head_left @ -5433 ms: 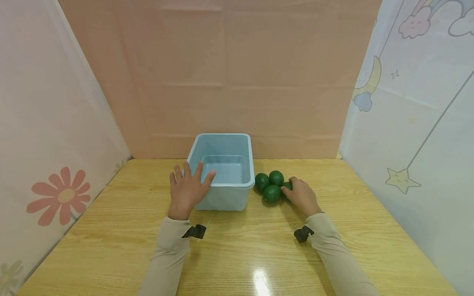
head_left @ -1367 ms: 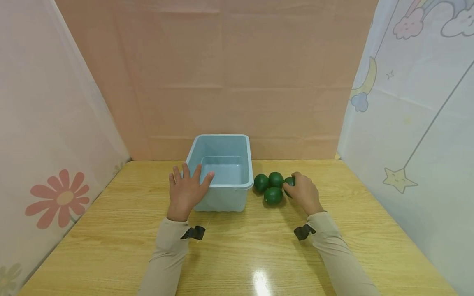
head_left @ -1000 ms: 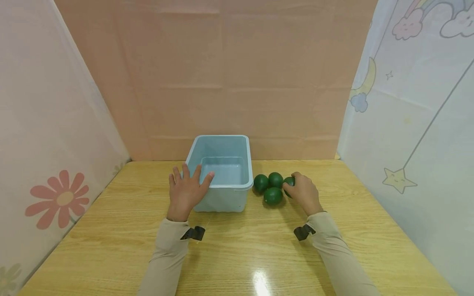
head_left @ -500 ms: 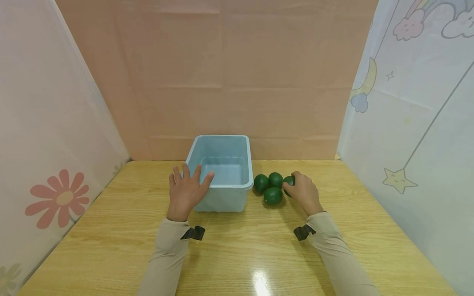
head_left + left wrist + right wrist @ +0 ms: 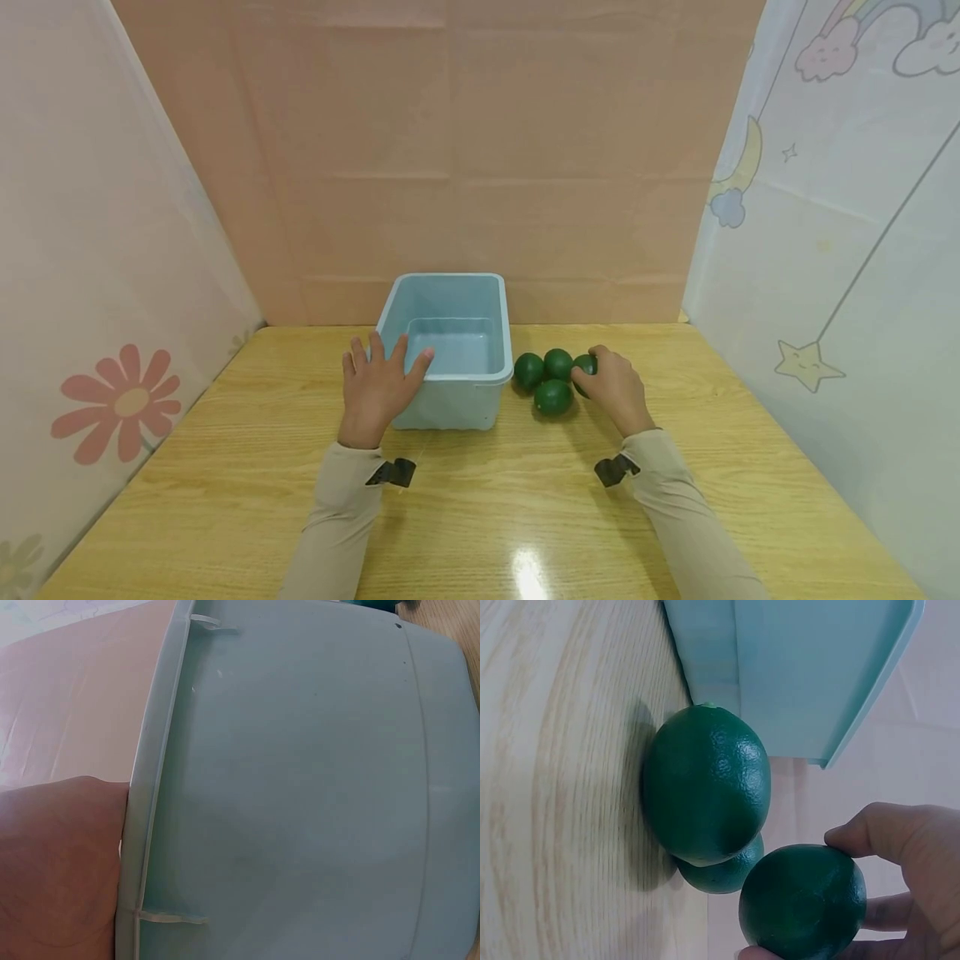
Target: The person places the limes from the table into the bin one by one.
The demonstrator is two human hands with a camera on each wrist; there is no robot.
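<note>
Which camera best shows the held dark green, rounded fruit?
Right wrist: the dark green, rounded fruit appears large, barely covered by the fingers. The head view shows it small, partly hidden; the left wrist, at most a green sliver.

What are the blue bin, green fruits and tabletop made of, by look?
Blue bin: likely moulded plastic, smooth and low-sheen; rounded corners, thin ribs under the rim.
Green fruits: glossy, finely pebbled skin, seen in the speckled highlight; real or plastic replica, can't tell.
Tabletop: wood or wood-look laminate, glossy; grain lines plus a bright glare spot. Which one stays open.
</note>
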